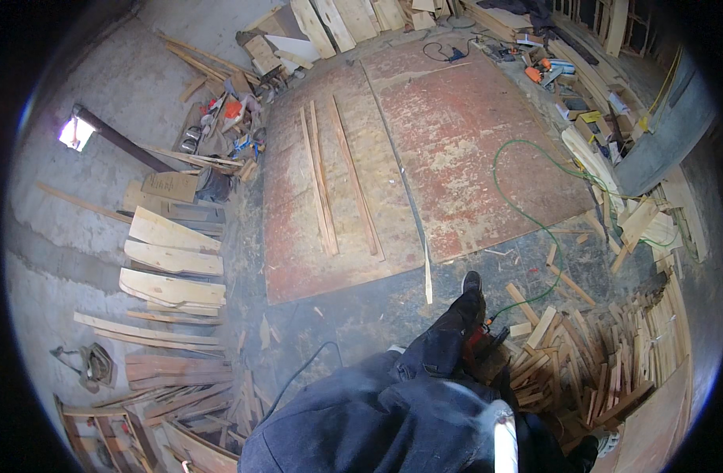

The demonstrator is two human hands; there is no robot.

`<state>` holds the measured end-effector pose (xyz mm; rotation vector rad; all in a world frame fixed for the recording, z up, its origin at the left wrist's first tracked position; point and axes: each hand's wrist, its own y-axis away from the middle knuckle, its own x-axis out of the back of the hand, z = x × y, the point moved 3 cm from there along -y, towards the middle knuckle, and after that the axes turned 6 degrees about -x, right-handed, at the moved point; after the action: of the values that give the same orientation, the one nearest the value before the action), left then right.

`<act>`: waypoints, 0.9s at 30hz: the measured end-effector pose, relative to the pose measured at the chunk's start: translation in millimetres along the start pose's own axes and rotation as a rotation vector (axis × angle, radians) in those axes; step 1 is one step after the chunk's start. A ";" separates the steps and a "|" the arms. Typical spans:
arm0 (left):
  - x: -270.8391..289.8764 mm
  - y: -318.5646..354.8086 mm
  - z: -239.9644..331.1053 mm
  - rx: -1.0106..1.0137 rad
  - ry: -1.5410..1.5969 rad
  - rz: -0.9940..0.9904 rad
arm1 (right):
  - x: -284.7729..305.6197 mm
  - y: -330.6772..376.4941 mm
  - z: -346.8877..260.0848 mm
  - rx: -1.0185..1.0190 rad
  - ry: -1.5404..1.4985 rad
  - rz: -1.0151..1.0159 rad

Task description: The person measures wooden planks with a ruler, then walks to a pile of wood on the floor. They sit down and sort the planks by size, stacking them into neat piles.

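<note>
Neither of my hands shows; my dark jacket and trousers fill the lower middle of the head view. A white stick (505,441), apparently a cigarette, juts up blurred at the lower edge, with a smoky haze beside it. Close to my dark-trousered leg, a red tool (475,340) is partly hidden, and a green hose (527,300) runs up to it. Ahead, several long thin wooden strips (349,177) lie on the worn reddish boards (487,158). A narrow pale strip (428,277) lies at the boards' near edge.
Cut wood offcuts (570,355) are heaped at the lower right. Shaped planks (172,258) line the left wall. A dark cable (302,366) crosses the floor at my left. Orange tools (536,72) lie among clutter at far right, near a grey post (669,134).
</note>
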<state>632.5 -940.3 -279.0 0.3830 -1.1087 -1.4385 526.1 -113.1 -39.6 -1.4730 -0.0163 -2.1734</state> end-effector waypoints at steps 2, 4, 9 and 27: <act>1.1 -1.2 -0.2 0.006 0.001 -0.004 | 0.6 0.4 -1.0 -0.024 0.020 0.019; 2.1 -3.3 0.7 0.006 0.000 -0.008 | -1.5 0.9 -2.0 -0.076 0.049 0.018; 8.1 -17.6 8.0 0.007 -0.004 -0.015 | -2.0 1.3 -5.1 -0.093 0.009 -0.003; 90.5 -68.5 668.4 -1.359 -0.045 0.351 | 35.5 22.3 0.7 0.034 0.027 0.032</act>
<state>51.8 -769.7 26.5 -0.7693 -0.0373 -1.5421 526.0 -146.5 -14.3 -1.4158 -0.0200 -2.1563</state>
